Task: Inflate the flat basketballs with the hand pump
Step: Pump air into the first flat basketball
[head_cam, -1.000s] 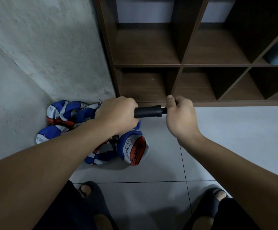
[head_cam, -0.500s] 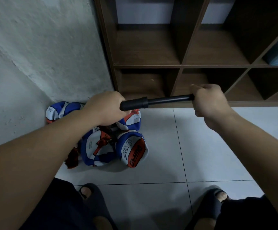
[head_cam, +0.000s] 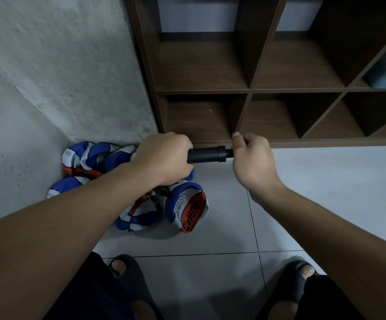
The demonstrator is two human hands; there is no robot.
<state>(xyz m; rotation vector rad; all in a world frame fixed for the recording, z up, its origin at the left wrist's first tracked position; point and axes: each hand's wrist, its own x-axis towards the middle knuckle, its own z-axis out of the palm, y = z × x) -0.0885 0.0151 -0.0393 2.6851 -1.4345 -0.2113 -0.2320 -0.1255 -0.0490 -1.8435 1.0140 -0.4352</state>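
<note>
Black plastic hand pump (head_cam: 207,154) gripped mid-stroke, left hand (head_cam: 164,155) clenching barrel, right hand (head_cam: 252,158) clasping handle; crumpled blue-white-orange basketballs (head_cam: 141,192) at seven o'clock flat, inflating unfinished.

pump (head_cam: 207,154): matt black plastic | shelf (head_cam: 201,68): wood | floor (head_cam: 326,192): smooth tile

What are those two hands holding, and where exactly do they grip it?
A black hand pump: the left hand grips its barrel, and the right hand grips the handle end, which its fingers hide.

Basketball (head_cam: 186,208) reads "CHILDRE…"; other txt illegible.
</note>
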